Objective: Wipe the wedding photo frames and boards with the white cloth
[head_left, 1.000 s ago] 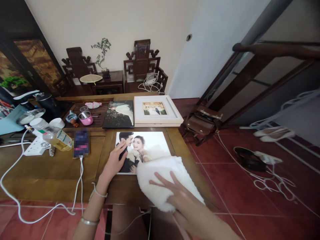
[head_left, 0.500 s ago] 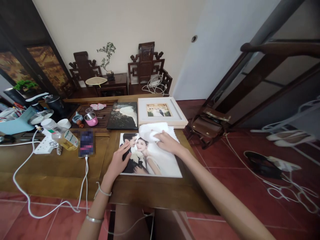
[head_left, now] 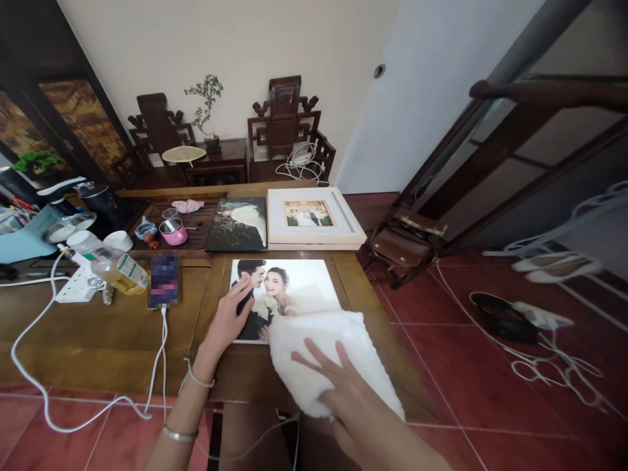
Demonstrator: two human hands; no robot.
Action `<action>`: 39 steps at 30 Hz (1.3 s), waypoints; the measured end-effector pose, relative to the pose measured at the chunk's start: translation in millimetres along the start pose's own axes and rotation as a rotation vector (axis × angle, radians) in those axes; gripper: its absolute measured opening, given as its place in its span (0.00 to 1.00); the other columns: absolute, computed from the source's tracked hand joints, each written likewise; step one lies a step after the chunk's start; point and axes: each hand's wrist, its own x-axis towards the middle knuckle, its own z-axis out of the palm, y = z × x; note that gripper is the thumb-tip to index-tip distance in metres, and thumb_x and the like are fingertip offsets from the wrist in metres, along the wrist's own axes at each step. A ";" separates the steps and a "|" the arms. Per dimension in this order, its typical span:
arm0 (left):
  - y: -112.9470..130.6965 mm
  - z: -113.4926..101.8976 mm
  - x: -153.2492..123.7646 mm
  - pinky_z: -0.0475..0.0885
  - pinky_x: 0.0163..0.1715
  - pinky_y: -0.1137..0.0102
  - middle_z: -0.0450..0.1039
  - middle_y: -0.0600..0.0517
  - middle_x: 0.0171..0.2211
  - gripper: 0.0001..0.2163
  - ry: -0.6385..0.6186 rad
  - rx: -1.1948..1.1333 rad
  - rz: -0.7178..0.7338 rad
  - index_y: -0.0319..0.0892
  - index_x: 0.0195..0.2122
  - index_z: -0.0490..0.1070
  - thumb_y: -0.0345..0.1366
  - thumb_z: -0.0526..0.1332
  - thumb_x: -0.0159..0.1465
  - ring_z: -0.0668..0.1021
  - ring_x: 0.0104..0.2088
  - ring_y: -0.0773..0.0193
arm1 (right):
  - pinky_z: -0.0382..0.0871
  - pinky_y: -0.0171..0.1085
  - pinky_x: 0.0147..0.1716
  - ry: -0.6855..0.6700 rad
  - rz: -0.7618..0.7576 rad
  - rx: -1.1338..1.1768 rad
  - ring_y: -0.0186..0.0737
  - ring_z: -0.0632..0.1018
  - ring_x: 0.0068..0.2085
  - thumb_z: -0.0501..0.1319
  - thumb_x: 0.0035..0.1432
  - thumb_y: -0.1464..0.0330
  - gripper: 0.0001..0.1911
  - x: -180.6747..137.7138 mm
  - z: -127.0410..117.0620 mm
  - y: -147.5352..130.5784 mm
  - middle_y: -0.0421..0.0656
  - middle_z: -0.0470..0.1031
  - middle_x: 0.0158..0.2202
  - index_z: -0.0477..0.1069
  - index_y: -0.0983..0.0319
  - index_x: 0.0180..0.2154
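Note:
A large wedding photo print [head_left: 289,288] lies flat on the wooden table [head_left: 98,327]. My left hand [head_left: 226,320] rests flat on its left lower corner, fingers spread, holding it down. My right hand [head_left: 338,386] lies flat with fingers spread on a white fluffy cloth [head_left: 338,353], pressing it onto the print's near right part and the table edge. The cloth hides the lower right of the print.
Behind the print lie a dark photo panel [head_left: 238,224] and a white framed photo [head_left: 314,219]. A phone on a white cable [head_left: 163,280], a bottle [head_left: 118,269], a power strip [head_left: 76,288], cups and a pink pot [head_left: 171,231] crowd the left. Brown bag [head_left: 402,243] and shoes sit on the red tiled floor.
My right hand has drawn the cloth from the print's far edge back to its near right corner, as it was a second ago. My left hand has stayed on the print.

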 end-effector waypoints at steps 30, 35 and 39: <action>-0.6 1.1 0.7 0.57 0.61 0.58 0.60 0.48 0.61 0.20 0.012 -0.021 0.020 0.45 0.58 0.62 0.36 0.52 0.65 0.62 0.62 0.59 | 0.32 0.70 0.57 0.136 -0.089 -0.150 0.60 0.42 0.66 0.51 0.36 0.81 0.17 12.9 21.6 -3.4 0.44 0.51 0.65 0.74 0.63 0.25; -2.9 1.0 0.8 0.57 0.61 0.58 0.60 0.48 0.61 0.20 -0.007 -0.017 0.038 0.44 0.58 0.63 0.36 0.52 0.65 0.61 0.62 0.59 | 0.38 0.65 0.60 0.132 -0.067 -0.069 0.54 0.47 0.66 0.50 0.37 0.82 0.22 30.0 1.4 9.6 0.47 0.58 0.62 0.75 0.63 0.33; -5.9 1.9 1.0 0.58 0.61 0.59 0.61 0.48 0.60 0.19 -0.004 -0.013 0.043 0.44 0.57 0.64 0.37 0.53 0.65 0.61 0.62 0.59 | 0.40 0.61 0.60 0.163 0.027 -0.059 0.52 0.51 0.65 0.51 0.46 0.79 0.22 76.8 -23.0 33.2 0.54 0.59 0.61 0.74 0.66 0.41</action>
